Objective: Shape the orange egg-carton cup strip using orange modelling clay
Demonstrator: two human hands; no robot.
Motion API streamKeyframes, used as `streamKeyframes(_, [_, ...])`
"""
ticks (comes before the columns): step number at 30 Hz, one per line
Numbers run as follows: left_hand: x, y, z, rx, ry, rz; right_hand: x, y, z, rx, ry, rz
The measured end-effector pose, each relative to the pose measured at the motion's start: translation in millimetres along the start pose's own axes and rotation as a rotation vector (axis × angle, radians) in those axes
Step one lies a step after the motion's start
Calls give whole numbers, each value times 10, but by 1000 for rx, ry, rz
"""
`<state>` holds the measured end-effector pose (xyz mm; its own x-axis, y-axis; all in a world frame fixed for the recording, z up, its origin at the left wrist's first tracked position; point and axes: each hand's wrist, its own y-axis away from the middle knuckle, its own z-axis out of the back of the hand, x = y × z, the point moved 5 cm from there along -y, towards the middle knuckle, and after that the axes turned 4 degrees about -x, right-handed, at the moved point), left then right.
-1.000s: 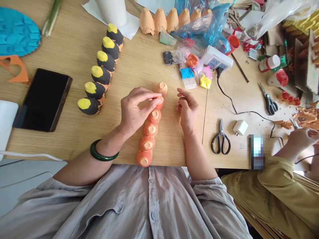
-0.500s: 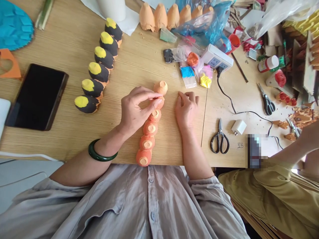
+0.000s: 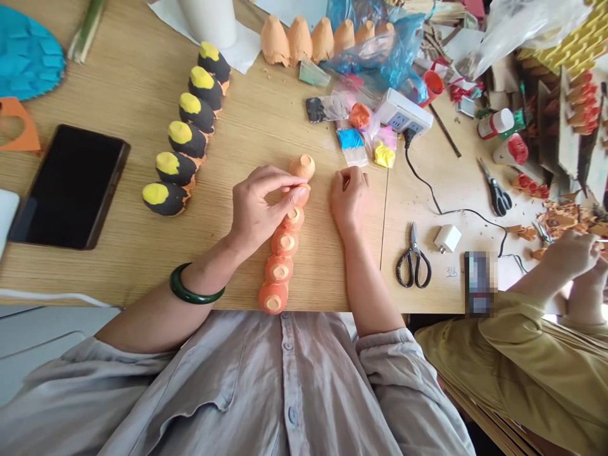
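Note:
A strip of egg-carton cups [image 3: 286, 243] lies before me with its round cup bottoms facing up, orange-red over the nearer cups and paler at the far end. My left hand [image 3: 261, 206], with a dark green bangle [image 3: 196, 286] round its forearm, comes in from the left. Its thumb and forefinger are closed in a pinch at the second cup from the far end, hiding part of it. On the table just right of the strip rests my right hand [image 3: 350, 197], curled into a loose fist; whatever its fingers may hold is hidden.
Left stand black-and-yellow egg-carton cups [image 3: 187, 138] and a phone [image 3: 71, 187]. Beyond lie bags of coloured clay [image 3: 351, 139], a power strip [image 3: 403, 113] and plain orange cups [image 3: 299, 41]. Scissors [image 3: 413, 259] and a charger [image 3: 447, 239] lie right, near another person's hands [image 3: 572, 253].
My right hand has curled further and its fingertips have turned out of sight. My left hand keeps its pinch at the strip. The view has shifted slightly, showing more of the other person's hands.

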<state>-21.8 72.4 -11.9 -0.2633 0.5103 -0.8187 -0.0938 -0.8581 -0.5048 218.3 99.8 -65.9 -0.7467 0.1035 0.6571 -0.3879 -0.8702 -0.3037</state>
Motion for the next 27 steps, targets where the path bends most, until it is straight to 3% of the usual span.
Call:
streamKeyframes(5, [20, -4, 3, -17, 20, 36, -69, 39, 177, -7, -536, -193])
streamKeyframes(11, [7, -3, -7, -8, 47, 94, 15, 109, 296, 128, -799, -381])
streamKeyframes(18, [-8, -6, -10, -39, 61, 80, 33, 103, 283, 92, -740, -415])
streamKeyframes(27, [-22, 3, -23, -23, 87, 81, 122, 125, 310, 176, -848, -456])
